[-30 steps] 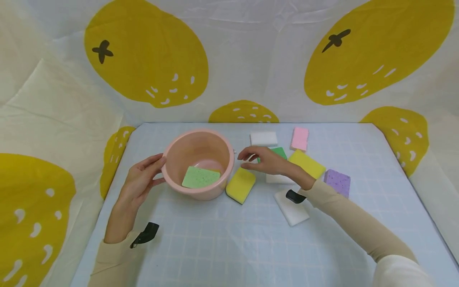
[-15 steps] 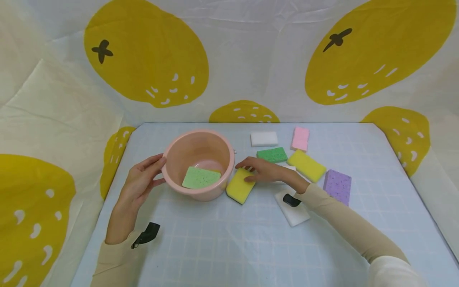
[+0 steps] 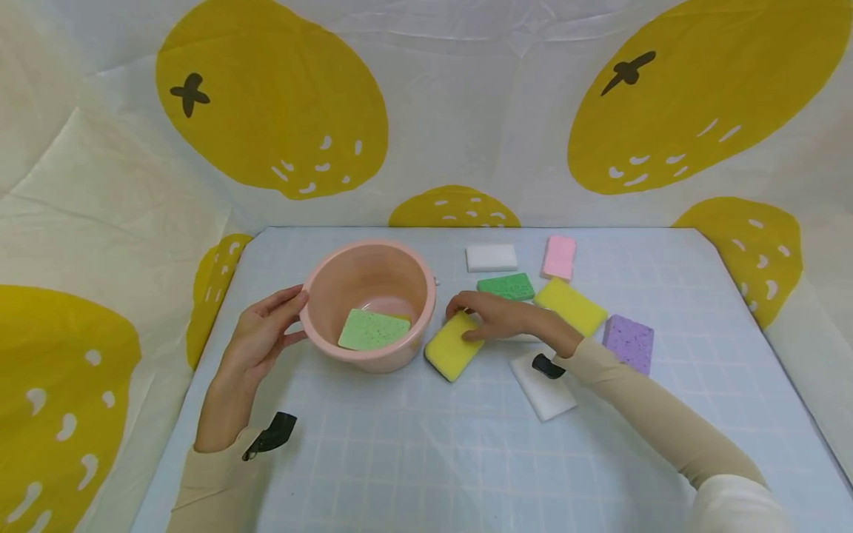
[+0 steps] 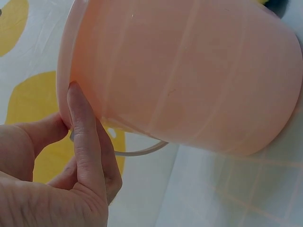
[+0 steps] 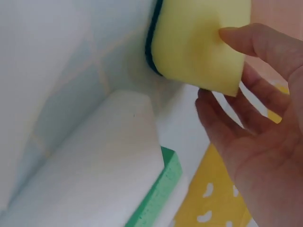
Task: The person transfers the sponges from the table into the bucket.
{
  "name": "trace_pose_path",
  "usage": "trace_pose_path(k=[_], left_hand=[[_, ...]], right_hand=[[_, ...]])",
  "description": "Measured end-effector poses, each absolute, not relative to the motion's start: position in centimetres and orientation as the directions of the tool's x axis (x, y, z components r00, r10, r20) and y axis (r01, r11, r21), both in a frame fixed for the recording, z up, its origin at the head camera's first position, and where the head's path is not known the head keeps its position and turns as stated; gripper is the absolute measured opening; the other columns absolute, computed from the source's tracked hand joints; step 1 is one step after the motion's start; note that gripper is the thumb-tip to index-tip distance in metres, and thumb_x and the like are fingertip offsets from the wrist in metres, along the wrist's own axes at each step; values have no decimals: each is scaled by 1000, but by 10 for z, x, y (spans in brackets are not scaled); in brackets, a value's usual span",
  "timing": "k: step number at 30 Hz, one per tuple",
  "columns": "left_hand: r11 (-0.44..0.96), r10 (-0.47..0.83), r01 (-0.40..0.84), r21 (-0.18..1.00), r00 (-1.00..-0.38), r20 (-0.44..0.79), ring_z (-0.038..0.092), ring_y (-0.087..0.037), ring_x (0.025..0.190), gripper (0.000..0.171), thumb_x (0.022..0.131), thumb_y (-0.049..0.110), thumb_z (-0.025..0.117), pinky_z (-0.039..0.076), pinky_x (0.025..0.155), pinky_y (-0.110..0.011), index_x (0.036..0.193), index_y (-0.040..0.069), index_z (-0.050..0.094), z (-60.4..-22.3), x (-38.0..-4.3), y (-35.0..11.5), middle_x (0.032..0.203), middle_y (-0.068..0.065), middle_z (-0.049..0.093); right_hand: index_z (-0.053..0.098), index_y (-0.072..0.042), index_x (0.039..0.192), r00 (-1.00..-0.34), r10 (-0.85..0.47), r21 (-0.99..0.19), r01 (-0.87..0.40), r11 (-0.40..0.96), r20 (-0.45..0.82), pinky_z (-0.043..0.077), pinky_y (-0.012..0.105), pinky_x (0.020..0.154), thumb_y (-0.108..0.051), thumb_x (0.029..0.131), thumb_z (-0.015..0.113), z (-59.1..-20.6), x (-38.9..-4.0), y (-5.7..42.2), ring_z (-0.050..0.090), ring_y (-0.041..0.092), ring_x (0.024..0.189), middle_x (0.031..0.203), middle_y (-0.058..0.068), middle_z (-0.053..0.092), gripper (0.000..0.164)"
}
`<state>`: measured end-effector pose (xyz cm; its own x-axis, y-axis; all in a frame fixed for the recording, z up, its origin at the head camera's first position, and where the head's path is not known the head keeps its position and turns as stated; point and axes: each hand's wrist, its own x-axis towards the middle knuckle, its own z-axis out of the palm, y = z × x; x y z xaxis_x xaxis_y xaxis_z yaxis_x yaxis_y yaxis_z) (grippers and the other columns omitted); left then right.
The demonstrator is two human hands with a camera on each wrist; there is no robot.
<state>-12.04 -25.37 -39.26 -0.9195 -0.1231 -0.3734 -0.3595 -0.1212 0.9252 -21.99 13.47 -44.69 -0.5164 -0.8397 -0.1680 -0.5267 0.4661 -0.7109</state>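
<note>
A pink bucket [image 3: 373,359] stands left of centre, with a light green sponge [image 3: 373,331] and a bit of yellow inside it. My left hand [image 3: 260,337] pinches the bucket's rim between thumb and fingers, as the left wrist view also shows. To the right of the bucket, my right hand [image 3: 496,317] grips a yellow sponge [image 3: 455,348] with a dark scouring layer underneath. In the right wrist view the thumb presses on the yellow sponge [image 5: 199,42] face, with the fingers at its far edge and partly hidden.
Right of the bucket lie white sponges [image 3: 543,389], [image 3: 492,257], a green sponge [image 3: 506,286], a pink sponge [image 3: 558,257], another yellow sponge [image 3: 571,307] and a purple sponge [image 3: 629,344]. Another white sponge is mostly hidden under the right hand.
My right hand has come down from above onto the yellow sponge beside the bucket and taken hold of it. The sponge has shifted slightly right. My left hand stays on the rim.
</note>
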Motion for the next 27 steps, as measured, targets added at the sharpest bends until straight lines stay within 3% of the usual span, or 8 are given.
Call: trace_pose_path(k=[6, 9, 15, 27], left_hand=[[-116, -124, -365, 924, -918, -378, 65, -9, 103, 69, 88, 41, 80, 61, 81, -27, 145, 11, 54, -391, -120, -253, 121, 7, 66], [-116, -122, -366, 923, -917, -379, 65, -10, 103, 69, 88, 41, 80, 61, 81, -27, 145, 11, 55, -391, -120, -254, 119, 7, 67], [-120, -123, -360, 925, -919, -374, 65, -9, 101, 66, 89, 40, 80, 61, 81, -27, 143, 11, 56, -393, -120, -255, 117, 8, 68], [-122, -117, -361, 924, -920, -375, 65, -10, 101, 67, 89, 39, 80, 61, 81, -27, 143, 10, 55, -394, -120, -255, 117, 8, 68]], right_hand=[[66, -9, 135, -451, -874, -608, -646, 461, -182, 50, 43, 99, -11, 95, 74, -437, -217, 138, 53, 24, 115, 132, 7, 61, 41], [67, -12, 135, -426, -879, -585, -664, 465, -215, 49, 42, 99, -12, 96, 74, -433, -216, 139, 52, 24, 116, 132, 5, 62, 40], [68, -10, 128, -417, -873, -563, -670, 484, -253, 47, 42, 107, -8, 94, 76, -417, -211, 141, 54, 23, 119, 126, 3, 62, 35], [67, -10, 119, -391, -901, -522, -737, 429, -189, 52, 36, 102, -8, 92, 78, -390, -199, 145, 60, 19, 112, 119, 1, 64, 29]])
